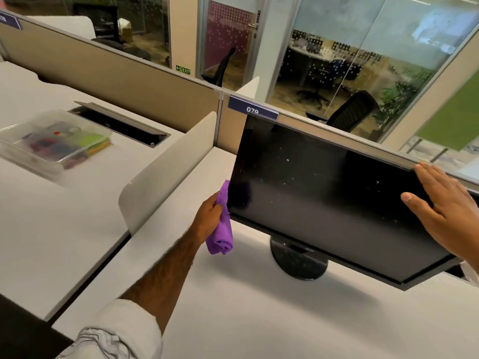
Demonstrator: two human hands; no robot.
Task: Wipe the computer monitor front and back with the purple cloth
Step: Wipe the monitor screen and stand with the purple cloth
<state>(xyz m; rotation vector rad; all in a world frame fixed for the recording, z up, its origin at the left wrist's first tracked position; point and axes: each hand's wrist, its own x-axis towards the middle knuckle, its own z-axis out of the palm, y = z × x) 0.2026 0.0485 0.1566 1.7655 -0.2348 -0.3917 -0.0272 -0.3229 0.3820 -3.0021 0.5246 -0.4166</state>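
Black flat-screen monitor (324, 198): steadied by flat, outspread right hand (445, 216) at its edge. Bunched purple cloth (221, 224): grasped in left hand (210, 216), against the near bezel for wiping.

We see a white table (246, 320) carrying the monitor's round black base (298, 263). A white divider (166, 172) parts it from the neighbouring table (64, 242), where a clear plastic box (51, 141) sits near an open cable hatch (121, 123).
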